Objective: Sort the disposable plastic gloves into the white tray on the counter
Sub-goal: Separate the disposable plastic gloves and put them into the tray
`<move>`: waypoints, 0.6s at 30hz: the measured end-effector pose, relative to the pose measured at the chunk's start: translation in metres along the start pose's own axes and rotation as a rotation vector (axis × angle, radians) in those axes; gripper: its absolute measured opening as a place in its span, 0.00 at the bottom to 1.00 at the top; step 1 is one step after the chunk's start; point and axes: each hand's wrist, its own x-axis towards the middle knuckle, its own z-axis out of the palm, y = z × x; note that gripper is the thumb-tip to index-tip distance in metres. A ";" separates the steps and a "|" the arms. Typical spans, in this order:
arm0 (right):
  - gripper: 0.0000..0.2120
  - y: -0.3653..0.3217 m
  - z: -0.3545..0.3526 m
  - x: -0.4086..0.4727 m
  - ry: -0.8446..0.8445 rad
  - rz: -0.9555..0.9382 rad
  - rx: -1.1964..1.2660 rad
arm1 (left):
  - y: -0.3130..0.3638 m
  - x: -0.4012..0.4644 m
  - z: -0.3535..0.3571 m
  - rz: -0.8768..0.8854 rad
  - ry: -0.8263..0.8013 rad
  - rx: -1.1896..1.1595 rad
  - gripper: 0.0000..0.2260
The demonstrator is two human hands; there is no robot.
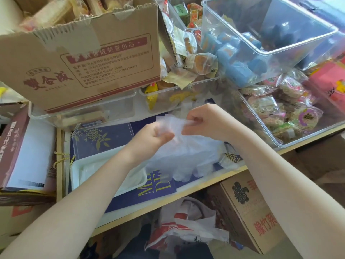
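A thin clear plastic glove [174, 122] is stretched in the air between both hands above the counter. My left hand [156, 134] pinches its lower left part, and my right hand [197, 121] pinches its upper right edge. Below them a loose heap of clear gloves [186, 159] lies on the dark blue surface. The white tray [80, 171] sits at the lower left of the heap, partly hidden under my left forearm; pale plastic shows inside it.
A torn cardboard box [84, 58] stands on clear bins at the back left. Clear tubs of wrapped snacks [270, 116] crowd the right side. A clear lid [102, 135] lies behind the tray. Boxes and plastic bags [186, 230] sit below the counter's front edge.
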 end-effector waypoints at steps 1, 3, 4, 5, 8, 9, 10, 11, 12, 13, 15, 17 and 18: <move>0.13 0.009 -0.002 0.000 0.014 0.059 0.131 | -0.003 0.002 -0.001 -0.012 0.022 -0.069 0.10; 0.10 0.030 -0.001 -0.004 0.025 0.185 0.533 | -0.006 0.006 -0.002 -0.043 0.050 -0.162 0.08; 0.11 0.041 0.004 -0.005 0.021 0.220 0.716 | -0.011 0.009 -0.003 -0.084 0.085 -0.233 0.07; 0.13 0.054 0.013 -0.005 0.013 0.234 0.821 | -0.018 0.013 -0.004 -0.140 0.131 -0.320 0.05; 0.11 0.075 0.048 0.000 -0.005 0.324 0.710 | -0.041 0.025 -0.006 -0.310 0.206 -0.476 0.05; 0.11 0.078 0.059 0.004 -0.004 0.337 0.634 | -0.048 0.029 -0.006 -0.337 0.197 -0.469 0.06; 0.11 0.081 0.069 0.009 -0.003 0.356 0.610 | -0.054 0.032 -0.004 -0.345 0.176 -0.448 0.08; 0.10 0.085 0.079 0.014 -0.010 0.380 0.613 | -0.059 0.035 -0.002 -0.345 0.153 -0.424 0.09; 0.09 0.088 0.087 0.019 -0.019 0.398 0.626 | -0.062 0.038 -0.001 -0.340 0.137 -0.405 0.10; 0.11 0.088 0.093 0.022 -0.020 0.408 0.640 | -0.066 0.041 0.000 -0.340 0.130 -0.394 0.10; 0.12 0.091 0.101 0.028 -0.005 0.407 0.658 | -0.071 0.047 0.002 -0.331 0.121 -0.372 0.11; 0.13 0.093 0.106 0.032 0.017 0.389 0.654 | -0.073 0.051 -0.001 -0.323 0.095 -0.332 0.10; 0.13 0.094 0.107 0.034 0.018 0.372 0.658 | -0.073 0.053 -0.003 -0.325 0.077 -0.324 0.09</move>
